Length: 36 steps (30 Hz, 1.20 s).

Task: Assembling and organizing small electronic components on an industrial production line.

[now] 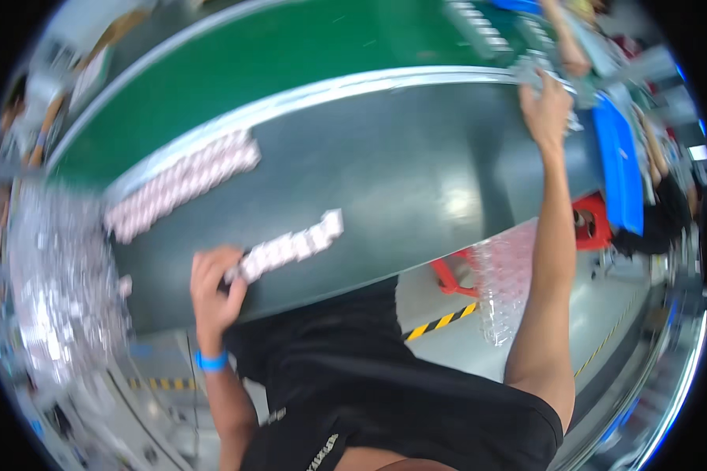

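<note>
Touching the left end of a short, crooked row of small pale pink-and-white blocks point(291, 247) with left hand point(216, 290), thumb and fingers bent about that end; cannot tell, for blur, whether closed on it or merely resting; have right hand point(547, 114) out at the far right, fingers lowered to a cluster of translucent whitish pieces point(534, 64) beside a pale, straight-edged rail point(416, 76); cannot tell whether gripping any of these; wear a bright blue band point(210, 361) on left wrist. See the short row lying on a dark grey-green flat worktop point(393, 157), left of its middle and near the front edge; see behind it a longer, slanting pink-and-white block of pieces point(184, 184) along the rail; find a glossy heap of clear plastic point(63, 275) at the left end, a bright blue plastic tray point(617, 169) at the right; see a smooth green belt point(306, 47) past the rail, bearing a line of white pieces point(477, 27); notice another person's bare forearm point(567, 39) just beyond right hand; glimpse yellow-and-black striped tape point(440, 320) on the floor below.
</note>
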Tool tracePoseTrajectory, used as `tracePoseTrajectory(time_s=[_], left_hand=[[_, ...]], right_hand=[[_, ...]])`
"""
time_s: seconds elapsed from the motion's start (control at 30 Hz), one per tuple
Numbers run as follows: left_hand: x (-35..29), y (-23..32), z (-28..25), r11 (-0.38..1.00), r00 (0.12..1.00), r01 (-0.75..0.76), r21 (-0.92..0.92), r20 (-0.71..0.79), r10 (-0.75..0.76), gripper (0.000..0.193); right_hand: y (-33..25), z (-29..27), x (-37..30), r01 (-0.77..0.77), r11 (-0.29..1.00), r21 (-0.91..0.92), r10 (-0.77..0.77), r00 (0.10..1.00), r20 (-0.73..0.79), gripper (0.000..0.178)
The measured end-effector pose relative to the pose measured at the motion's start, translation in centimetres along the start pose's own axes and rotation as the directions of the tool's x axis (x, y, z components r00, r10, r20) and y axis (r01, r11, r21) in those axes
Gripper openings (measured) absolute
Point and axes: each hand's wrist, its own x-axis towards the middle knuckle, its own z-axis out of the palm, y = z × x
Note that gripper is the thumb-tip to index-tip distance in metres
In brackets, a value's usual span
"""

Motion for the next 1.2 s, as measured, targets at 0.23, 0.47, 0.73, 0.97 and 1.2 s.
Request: tracePoseTrajectory(time_s=[0.23,0.47,0.73,0.97,1.2], left_hand=[[-0.3,0.6,-0.6,0.996,0.989,0.082,-0.036,0.126,-0.076,0.048],[-1.2,0.4,-0.1,0.999,0.998,0.032,0.004,0.061,-0.033,0.041],[-0.9,0.0,0.1,0.992,0.991,-0.129,0.002,-0.042,0.129,0.054],[-0.8,1.1,4.0,0.981,0.995,-0.043,0.189,-0.084,0.06,0.04],[-1.1,0.4,2.6,0.981,0.999,0.023,0.191,-0.043,-0.015,0.035]], right_hand=[[-22.3,-9.8,-7.9,-0.104,0.568,0.816,-0.428,0.81,0.401,0.045],[-30.9,-14.3,-11.3,-0.014,0.567,0.824,-0.617,0.656,0.435,0.07],[-33.8,-15.4,-11.6,0.063,0.616,0.785,-0.6,0.683,0.416,0.057],[-37.4,-16.8,-12.8,0.078,0.747,0.66,-0.517,0.692,0.504,0.05],[-38.9,-16.3,-11.7,0.134,0.69,0.711,-0.59,0.673,0.446,0.046]])
